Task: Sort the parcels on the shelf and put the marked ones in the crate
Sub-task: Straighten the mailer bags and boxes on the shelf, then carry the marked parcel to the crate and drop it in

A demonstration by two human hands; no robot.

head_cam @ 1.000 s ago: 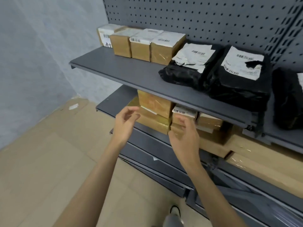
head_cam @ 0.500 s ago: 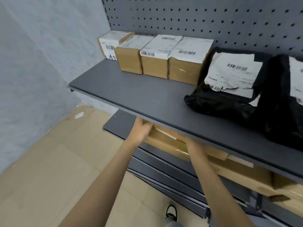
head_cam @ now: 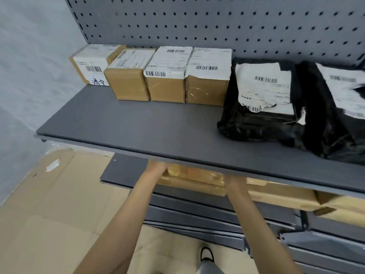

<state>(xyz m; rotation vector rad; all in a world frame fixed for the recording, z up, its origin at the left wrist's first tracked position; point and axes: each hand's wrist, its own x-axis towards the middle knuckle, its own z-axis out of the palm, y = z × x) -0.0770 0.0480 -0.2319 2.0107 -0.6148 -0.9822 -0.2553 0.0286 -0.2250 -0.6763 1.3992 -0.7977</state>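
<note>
1. Overhead, a grey perforated metal back panel rises behind a flat dark grey metal shelf.
2. Two crumpled black plastic mailer bags sit on the right of that shelf: one with a torn white label, and a second touching its right side and cut off by the frame edge.
3. Four brown cardboard boxes with white barcode labels stand side by side against the panel: the leftmost, with handwritten marks on its label, then a second, a third and a fourth.
4. Below the shelf's front edge, flat brown cardboard parcels lie stacked on the lower shelf.
5. Both arms reach under the upper shelf; the left hand is at the stack's left end and the right hand at its right.
6. Their fingers are hidden by the shelf, so I cannot tell whether they grip anything.
</note>
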